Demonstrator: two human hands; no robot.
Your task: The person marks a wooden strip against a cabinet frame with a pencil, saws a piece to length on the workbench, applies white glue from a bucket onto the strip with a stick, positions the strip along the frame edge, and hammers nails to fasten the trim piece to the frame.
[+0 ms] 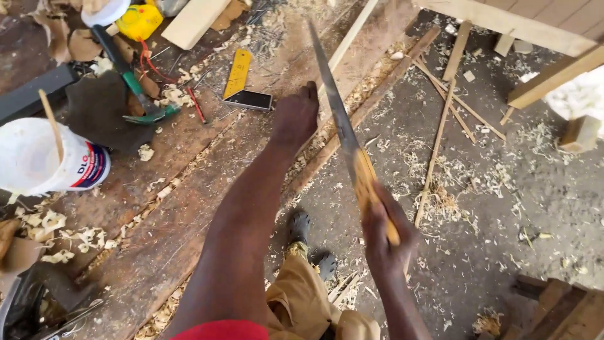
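My right hand (pixel 385 238) grips the yellow wooden handle of a hand saw (pixel 336 110); its long steel blade points up and away over the bench edge. My left hand (pixel 296 116) lies flat, fingers together, pressing on a long dark wooden plank (pixel 189 208) that runs diagonally across the workbench. A thin pale wooden strip (pixel 349 38) lies along the plank's far edge, close to the saw blade. A yellow try square (pixel 242 82) with a dark stock rests on the plank just left of my left hand.
A white bucket (pixel 38 160) with a stick stands at the left. A green-handled hammer (pixel 135 85), a yellow container (pixel 139 20) and wood shavings lie on the bench. Thin offcut sticks (pixel 434 151) and shavings litter the grey floor; pale timber (pixel 553 75) at upper right.
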